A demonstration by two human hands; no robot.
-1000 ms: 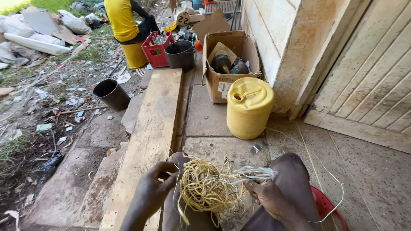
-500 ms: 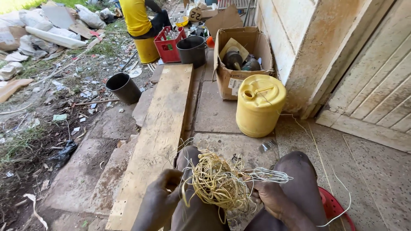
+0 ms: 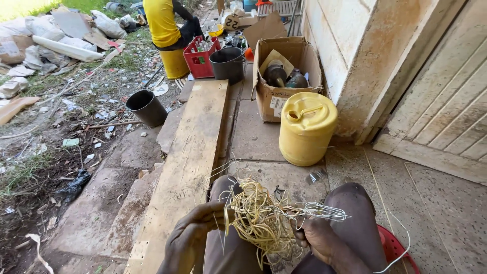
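- Two bare hands are seen low in the view, above the person's knees, with a tangled bundle of pale yellow fibre point(image 3: 258, 218) held between them.
- The left hand point(image 3: 195, 238) is closed in a grip on the bundle's left side, fingers curled around loose strands.
- The right hand point(image 3: 317, 238) is closed on the bundle's right end, where a bunch of thin whitish strands point(image 3: 322, 210) sticks out past the fingers.
- A long wooden plank point(image 3: 195, 152) is laid on the concrete floor just left of the knees.
- A yellow jerrycan point(image 3: 306, 129) is stood ahead of the right knee, just beside a cardboard box point(image 3: 281, 96) with dark vessels in it.
- A black bucket point(image 3: 146, 107) is set left of the plank.
- Further off, a red crate point(image 3: 201, 58) and a person in a yellow shirt point(image 3: 162, 23) are seen.
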